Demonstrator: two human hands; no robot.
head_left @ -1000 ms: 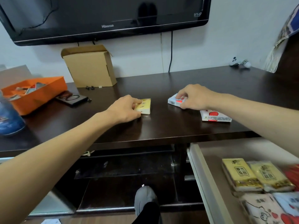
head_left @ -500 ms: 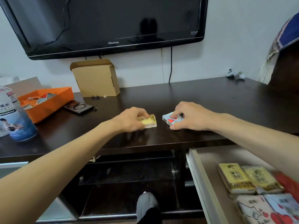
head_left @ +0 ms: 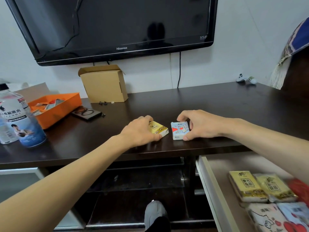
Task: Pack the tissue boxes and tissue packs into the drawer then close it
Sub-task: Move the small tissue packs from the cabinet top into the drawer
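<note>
My left hand [head_left: 139,131] grips a small yellow tissue pack [head_left: 158,129] near the front edge of the dark tabletop [head_left: 217,106]. Right beside it, my right hand [head_left: 200,125] holds a white and blue tissue pack with a red heart [head_left: 179,130], tilted up on its edge. Both packs touch the tabletop. The open drawer [head_left: 212,190] at lower right holds two yellow tissue packs [head_left: 247,185], a red pack [head_left: 299,190] and cartoon-printed packs [head_left: 270,218] lying flat.
An orange tray [head_left: 66,104], a black phone-like device [head_left: 87,113] and a cardboard box [head_left: 104,83] sit at the back left. A large water bottle [head_left: 15,119] stands at far left. A television [head_left: 117,27] hangs above. My shoe [head_left: 154,213] is below.
Both hands have drawn their packs toward the front edge of the table and closer together. The white and blue pack is now tilted up. The second pack near my right hand is no longer visible.
</note>
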